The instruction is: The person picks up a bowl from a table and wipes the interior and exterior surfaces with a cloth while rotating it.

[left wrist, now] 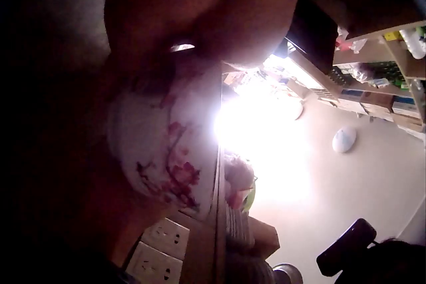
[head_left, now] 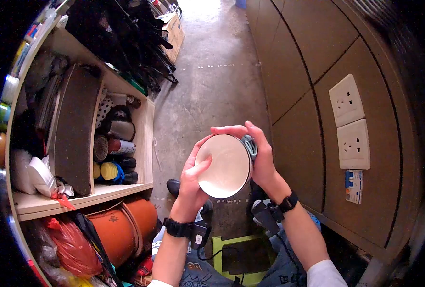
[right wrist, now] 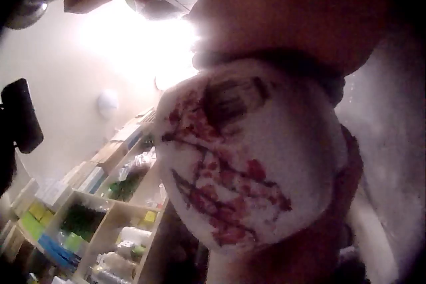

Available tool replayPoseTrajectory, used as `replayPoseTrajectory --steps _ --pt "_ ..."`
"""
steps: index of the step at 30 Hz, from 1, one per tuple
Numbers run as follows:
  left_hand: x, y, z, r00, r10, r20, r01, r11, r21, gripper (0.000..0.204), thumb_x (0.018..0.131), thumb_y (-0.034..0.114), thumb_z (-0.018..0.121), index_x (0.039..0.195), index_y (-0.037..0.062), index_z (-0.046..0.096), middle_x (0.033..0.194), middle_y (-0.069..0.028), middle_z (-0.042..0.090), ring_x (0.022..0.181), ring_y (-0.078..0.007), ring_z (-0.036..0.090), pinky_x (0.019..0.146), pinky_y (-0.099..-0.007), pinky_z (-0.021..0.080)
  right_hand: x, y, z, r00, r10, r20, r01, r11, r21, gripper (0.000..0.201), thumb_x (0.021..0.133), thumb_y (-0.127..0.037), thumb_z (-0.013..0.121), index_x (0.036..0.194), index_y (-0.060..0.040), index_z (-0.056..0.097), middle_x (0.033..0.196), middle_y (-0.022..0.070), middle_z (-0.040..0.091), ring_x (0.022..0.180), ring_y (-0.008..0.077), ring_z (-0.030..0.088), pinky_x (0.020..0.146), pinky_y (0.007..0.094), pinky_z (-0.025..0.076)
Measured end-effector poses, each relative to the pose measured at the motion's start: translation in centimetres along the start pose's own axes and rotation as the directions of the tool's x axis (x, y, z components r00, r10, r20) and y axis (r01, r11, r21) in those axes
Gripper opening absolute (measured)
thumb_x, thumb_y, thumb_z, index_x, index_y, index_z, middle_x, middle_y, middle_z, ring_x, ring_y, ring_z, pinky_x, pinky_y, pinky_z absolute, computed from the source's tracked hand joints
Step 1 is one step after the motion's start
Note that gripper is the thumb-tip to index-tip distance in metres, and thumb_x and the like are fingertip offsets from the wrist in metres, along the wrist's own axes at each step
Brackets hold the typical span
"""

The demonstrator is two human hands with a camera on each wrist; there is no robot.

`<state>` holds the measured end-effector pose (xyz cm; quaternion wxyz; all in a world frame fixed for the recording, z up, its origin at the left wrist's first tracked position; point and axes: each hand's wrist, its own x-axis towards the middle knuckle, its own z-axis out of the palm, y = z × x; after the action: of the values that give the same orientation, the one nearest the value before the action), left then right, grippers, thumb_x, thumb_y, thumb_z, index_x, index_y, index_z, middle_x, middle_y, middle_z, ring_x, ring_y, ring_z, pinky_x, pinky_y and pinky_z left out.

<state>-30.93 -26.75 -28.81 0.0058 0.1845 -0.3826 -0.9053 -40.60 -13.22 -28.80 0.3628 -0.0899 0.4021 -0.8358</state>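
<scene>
A white bowl (head_left: 224, 167) with a dark rim faces its opening up toward the head camera. Red blossoms on dark branches decorate its outer wall, seen in the left wrist view on the bowl (left wrist: 170, 144) and in the right wrist view on the bowl (right wrist: 246, 171). My left hand (head_left: 193, 174) grips its left side, thumb over the rim onto the inside. At the right side, my right hand (head_left: 262, 155) holds a folded blue-grey cloth (head_left: 250, 146) against the bowl's outer edge. Its fingers reach round the far side; part of the cloth is hidden behind the hand.
Wooden shelves (head_left: 149, 143) with jars and bags stand at left, above an orange-brown pot (head_left: 112, 234) and a red plastic bag (head_left: 71, 246). Brown cabinet panels (head_left: 289, 71) with wall sockets (head_left: 352, 143) run along the right. A green stool (head_left: 217, 253) is below, near the legs.
</scene>
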Motion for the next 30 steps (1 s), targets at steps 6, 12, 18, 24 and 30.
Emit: replayPoseTrajectory --steps 6,12,18,24,30 --pt "0.1 -0.8 0.2 0.993 0.081 -0.088 -0.086 0.995 -0.059 0.047 0.096 0.008 0.047 0.143 0.007 0.039 0.14 -0.0122 0.05 0.128 -0.0247 0.05 0.107 -0.0389 0.043 0.6 1.6 -0.1 0.989 -0.106 -0.101 0.092 0.987 -0.134 0.068 0.098 -0.048 0.03 0.131 0.0051 0.056 0.13 0.0164 0.062 0.119 0.0243 0.059 0.105 0.0364 0.043" --pt "0.3 -1.1 0.5 0.987 0.1 -0.127 -0.108 0.993 -0.056 0.047 0.097 0.008 0.047 0.143 0.0072 0.039 0.141 -0.0111 0.049 0.129 -0.0254 0.049 0.108 -0.0395 0.042 0.2 0.7 -0.3 0.979 0.071 -0.19 -0.037 0.983 0.181 0.066 0.097 -0.048 0.031 0.129 0.0033 0.058 0.131 0.0161 0.061 0.121 0.0252 0.058 0.107 0.0364 0.041" --pt "0.5 -0.3 -1.4 0.98 0.051 -0.192 -0.093 0.972 -0.218 0.05 0.097 0.011 0.047 0.146 0.0106 0.038 0.141 -0.0102 0.049 0.13 -0.0277 0.049 0.109 -0.0455 0.04 0.2 0.7 -1.8 0.952 0.124 -0.28 0.058 0.825 0.562 0.053 0.096 -0.042 0.038 0.122 -0.0017 0.059 0.132 0.0172 0.06 0.123 0.0305 0.055 0.107 0.0479 0.041" --pt "0.5 0.2 -2.7 0.965 0.094 -0.243 -0.153 0.959 -0.238 0.051 0.098 0.014 0.047 0.147 0.013 0.036 0.141 -0.0092 0.049 0.128 -0.028 0.05 0.107 -0.0476 0.041 0.0 0.3 -2.0 0.963 0.105 -0.249 0.089 0.748 0.658 0.049 0.097 -0.04 0.038 0.121 -0.0034 0.059 0.132 0.0176 0.059 0.12 0.0308 0.057 0.106 0.0505 0.042" --pt "0.1 0.7 -2.4 0.965 0.124 -0.231 -0.176 0.959 -0.22 0.048 0.097 0.016 0.051 0.144 0.0093 0.04 0.135 -0.0117 0.054 0.121 -0.0284 0.056 0.102 -0.0451 0.046 -0.5 -0.2 -2.0 0.971 0.071 -0.228 0.1 0.746 0.658 0.046 0.095 -0.038 0.043 0.121 -0.0042 0.06 0.133 0.0169 0.06 0.12 0.0304 0.057 0.103 0.0506 0.044"
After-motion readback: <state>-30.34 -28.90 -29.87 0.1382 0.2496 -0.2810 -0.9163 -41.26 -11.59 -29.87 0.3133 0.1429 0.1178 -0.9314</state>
